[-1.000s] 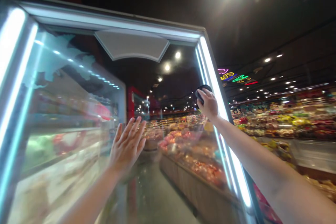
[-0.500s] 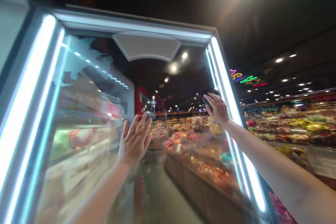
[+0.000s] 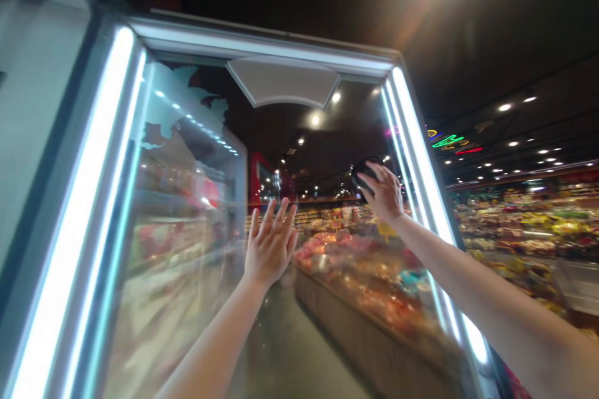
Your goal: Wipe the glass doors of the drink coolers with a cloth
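Note:
A glass door pane (image 3: 187,299) with a bright lit frame fills most of the head view. My left hand (image 3: 270,248) lies flat, fingers spread, against or just in front of the glass at mid-height; whether it presses on it I cannot tell. Farther right, my right hand (image 3: 384,193) is over a dark, roundish pad (image 3: 359,176), its fingers closed on it. The pad is against the upper right part of the glass, close to the lit strip (image 3: 423,149). Its exact kind is not clear, as the hand covers part of it.
A white curved panel (image 3: 285,82) and a pale blue cut-out decal (image 3: 180,103) are at the top of the pane. Through or in the glass appear shelves, a floor aisle and a long produce stand (image 3: 374,312). More goods displays (image 3: 538,224) are at the right.
The view has shifted, so the door sits farther right in it. My right hand has slid the pad left, away from the right lit strip. My left hand stays spread by the glass.

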Demonstrator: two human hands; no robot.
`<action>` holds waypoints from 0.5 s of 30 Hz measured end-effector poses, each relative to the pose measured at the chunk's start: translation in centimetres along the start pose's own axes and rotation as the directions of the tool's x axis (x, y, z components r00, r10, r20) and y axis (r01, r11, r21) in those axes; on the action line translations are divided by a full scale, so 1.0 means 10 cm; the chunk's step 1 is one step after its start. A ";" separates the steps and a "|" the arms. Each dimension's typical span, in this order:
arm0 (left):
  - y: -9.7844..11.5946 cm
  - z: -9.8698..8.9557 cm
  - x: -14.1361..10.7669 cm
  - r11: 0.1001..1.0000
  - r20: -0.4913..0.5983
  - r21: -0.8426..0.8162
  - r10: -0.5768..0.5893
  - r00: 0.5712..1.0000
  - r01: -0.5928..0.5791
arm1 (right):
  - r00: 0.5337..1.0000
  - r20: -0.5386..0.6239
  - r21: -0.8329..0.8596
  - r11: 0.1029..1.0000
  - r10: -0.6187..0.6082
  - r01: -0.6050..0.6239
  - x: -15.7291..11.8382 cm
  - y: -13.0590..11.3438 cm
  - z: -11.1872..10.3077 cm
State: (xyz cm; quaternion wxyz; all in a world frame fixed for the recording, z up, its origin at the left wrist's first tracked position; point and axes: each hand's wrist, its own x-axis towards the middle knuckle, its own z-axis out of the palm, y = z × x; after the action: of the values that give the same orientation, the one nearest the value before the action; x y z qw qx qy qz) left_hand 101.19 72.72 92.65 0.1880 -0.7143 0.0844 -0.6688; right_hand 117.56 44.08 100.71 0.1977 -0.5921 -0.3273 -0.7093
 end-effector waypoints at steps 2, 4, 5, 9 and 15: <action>-0.01 0.01 -0.01 1.000 -0.007 -0.009 0.001 1.000 -0.002 | 0.951 -0.158 -0.018 0.962 0.267 -0.273 0.18 -0.04 0.10; -0.02 0.03 -0.02 1.000 -0.012 -0.022 -0.003 1.000 0.003 | 0.928 -0.175 -0.004 0.942 0.330 -0.335 0.37 -0.25 0.20; -0.02 0.03 -0.02 1.000 -0.012 -0.028 -0.006 1.000 0.005 | 0.948 -0.138 -0.005 0.956 0.289 -0.292 0.43 -0.40 0.23; -0.01 0.03 -0.02 0.999 0.005 -0.039 0.000 1.000 0.000 | 0.984 0.121 0.040 0.991 -0.131 0.127 0.32 -0.83 0.19; 0.03 0.02 -0.03 1.000 0.022 -0.019 -0.009 1.000 0.010 | 0.984 0.123 -0.008 0.992 -0.126 0.128 0.12 -0.39 0.04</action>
State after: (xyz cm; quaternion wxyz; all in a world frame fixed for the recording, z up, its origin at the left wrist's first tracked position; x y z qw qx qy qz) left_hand 101.38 72.59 92.30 0.1788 -0.7237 0.0853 -0.6610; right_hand 115.00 47.25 100.98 0.1272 -0.6139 -0.3702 -0.6855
